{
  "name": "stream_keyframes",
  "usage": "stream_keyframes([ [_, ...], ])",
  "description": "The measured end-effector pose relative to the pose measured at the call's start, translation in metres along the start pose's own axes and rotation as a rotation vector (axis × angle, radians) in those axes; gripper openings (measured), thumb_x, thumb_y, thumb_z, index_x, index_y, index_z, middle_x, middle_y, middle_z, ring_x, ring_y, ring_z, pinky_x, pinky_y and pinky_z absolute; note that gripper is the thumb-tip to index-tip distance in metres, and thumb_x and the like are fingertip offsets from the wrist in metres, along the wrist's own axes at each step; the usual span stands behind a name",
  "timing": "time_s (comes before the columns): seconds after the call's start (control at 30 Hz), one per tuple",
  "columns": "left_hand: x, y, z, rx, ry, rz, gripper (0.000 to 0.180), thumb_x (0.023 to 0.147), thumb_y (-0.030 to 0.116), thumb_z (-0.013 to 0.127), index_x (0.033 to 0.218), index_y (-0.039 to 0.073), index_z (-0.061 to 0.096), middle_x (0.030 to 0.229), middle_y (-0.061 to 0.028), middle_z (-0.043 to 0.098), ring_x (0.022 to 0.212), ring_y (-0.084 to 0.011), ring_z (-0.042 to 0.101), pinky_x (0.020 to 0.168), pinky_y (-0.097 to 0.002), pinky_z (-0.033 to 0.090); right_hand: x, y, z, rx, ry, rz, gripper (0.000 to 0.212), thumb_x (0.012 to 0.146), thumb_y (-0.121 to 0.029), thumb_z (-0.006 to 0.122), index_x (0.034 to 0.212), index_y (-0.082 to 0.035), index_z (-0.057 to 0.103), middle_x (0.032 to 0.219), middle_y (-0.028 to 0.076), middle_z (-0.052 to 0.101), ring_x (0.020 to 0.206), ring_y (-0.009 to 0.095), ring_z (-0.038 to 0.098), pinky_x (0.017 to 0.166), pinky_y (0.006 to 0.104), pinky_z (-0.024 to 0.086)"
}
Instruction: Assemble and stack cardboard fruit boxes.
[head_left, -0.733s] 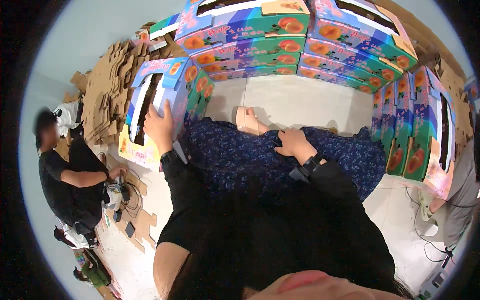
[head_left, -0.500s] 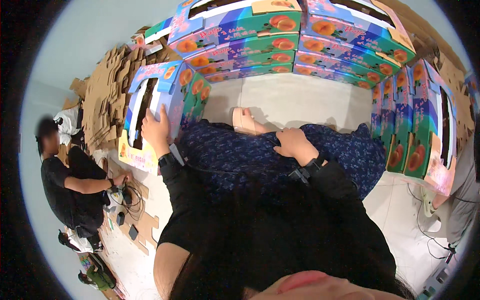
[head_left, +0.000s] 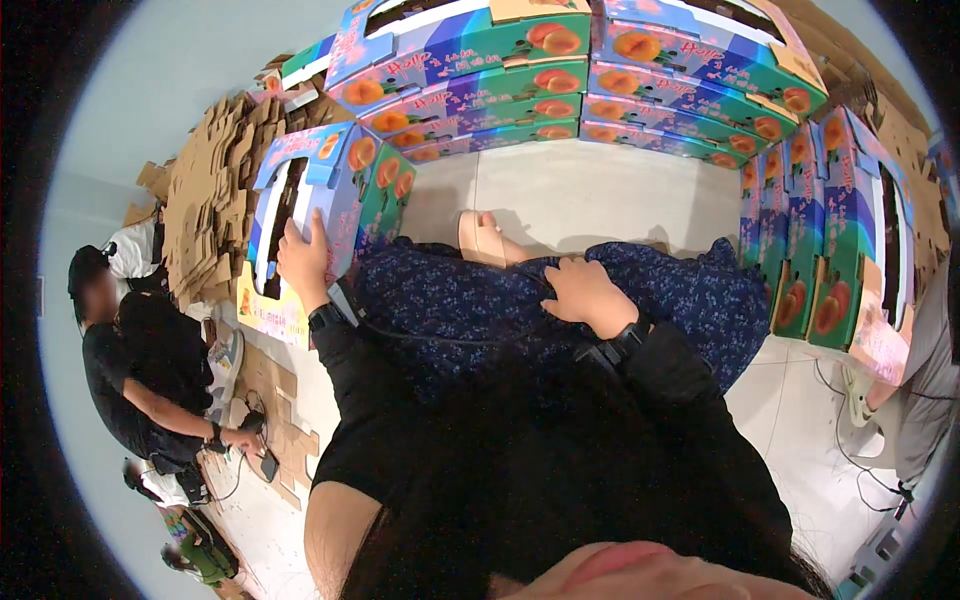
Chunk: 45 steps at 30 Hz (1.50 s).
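Note:
My left hand (head_left: 303, 262) rests on the top of a colourful fruit carton (head_left: 340, 205) on my left, beside its dark slot. Its fingers are stretched out and the thumb stands apart; it lies on the carton without gripping it. My right hand (head_left: 588, 295) lies on my dark blue patterned skirt (head_left: 460, 300), over my leg, the fingers loosely spread and holding nothing. Both wrists wear black straps. My bare foot or sandal (head_left: 482, 240) shows beyond the skirt.
Stacked fruit cartons (head_left: 470, 90) stand ahead, with another stack (head_left: 700, 95) beside them and a row (head_left: 830, 250) on my right. Flattened cardboard (head_left: 210, 200) is piled at left. A co-worker (head_left: 150, 380) crouches nearby, one hand by a dark flat object (head_left: 269, 465). Cables (head_left: 850, 465) lie at right.
My hands stay almost where they were. The co-worker's hand has moved from a bundle of cables down toward the dark flat object on the floor. The view has shifted slightly.

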<state>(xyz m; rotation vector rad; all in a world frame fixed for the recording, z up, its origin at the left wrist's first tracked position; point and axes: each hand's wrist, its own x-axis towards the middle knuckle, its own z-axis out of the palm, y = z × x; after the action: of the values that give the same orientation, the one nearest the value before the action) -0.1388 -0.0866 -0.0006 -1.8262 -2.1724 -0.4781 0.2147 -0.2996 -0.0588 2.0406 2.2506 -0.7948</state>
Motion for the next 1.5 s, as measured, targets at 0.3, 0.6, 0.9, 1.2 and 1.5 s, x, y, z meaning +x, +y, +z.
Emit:
stream_keyframes([
  [0.3,0.000,0.000,0.001,-0.030,-0.014,-0.019,0.076,0.082,0.068,0.041,0.127,0.008,0.051,0.115,-0.0211,0.058,0.109,-0.0399,0.053,0.090,-0.0500,0.039,0.006,0.005,0.017,-0.063,0.095,-0.023,0.053,0.077,-0.039,0.065,0.117,-0.005,0.058,0.134,0.021,0.043,0.127,0.038,0.037,0.100,0.0506,0.034],
  [0.6,0.000,-0.003,0.005,-0.009,0.036,0.002,0.075,0.082,0.068,0.042,0.126,0.008,0.053,0.110,-0.0213,0.060,0.103,-0.0399,0.056,0.087,-0.0497,0.041,0.019,-0.005,0.027,-0.156,-0.097,0.004,0.046,0.077,-0.042,0.062,0.108,-0.009,0.064,0.109,0.014,0.061,0.105,0.032,0.056,0.093,0.0493,0.039],
  [0.9,0.001,-0.003,0.007,-0.033,0.068,-0.008,0.075,0.080,0.067,0.044,0.124,0.007,0.055,0.112,-0.0214,0.060,0.103,-0.0396,0.056,0.086,-0.0488,0.042,0.017,0.019,-0.015,-0.053,0.484,0.112,0.054,0.075,-0.042,0.065,0.117,-0.009,0.058,0.126,0.021,0.049,0.118,0.037,0.046,0.099,0.0562,0.032],
  [1.2,-0.002,-0.002,0.005,-0.041,0.054,-0.016,0.073,0.081,0.066,0.046,0.123,0.007,0.055,0.112,-0.0202,0.060,0.101,-0.0386,0.057,0.086,-0.0501,0.042,-0.003,0.154,-0.197,-0.091,1.328,0.361,0.072,0.076,-0.054,0.064,0.123,-0.001,0.053,0.133,0.032,0.039,0.125,0.046,0.035,0.105,0.0503,0.028],
  [1.5,0.002,-0.007,0.008,-0.010,0.026,-0.016,0.073,0.083,0.067,0.041,0.129,0.011,0.049,0.111,-0.0202,0.059,0.102,-0.0393,0.056,0.086,-0.0494,0.042,0.060,0.252,-0.275,-0.382,1.013,0.473,0.079,0.083,-0.065,0.043,0.139,-0.009,0.037,0.147,0.017,0.029,0.137,0.035,0.023,0.105,0.0599,0.021],
])
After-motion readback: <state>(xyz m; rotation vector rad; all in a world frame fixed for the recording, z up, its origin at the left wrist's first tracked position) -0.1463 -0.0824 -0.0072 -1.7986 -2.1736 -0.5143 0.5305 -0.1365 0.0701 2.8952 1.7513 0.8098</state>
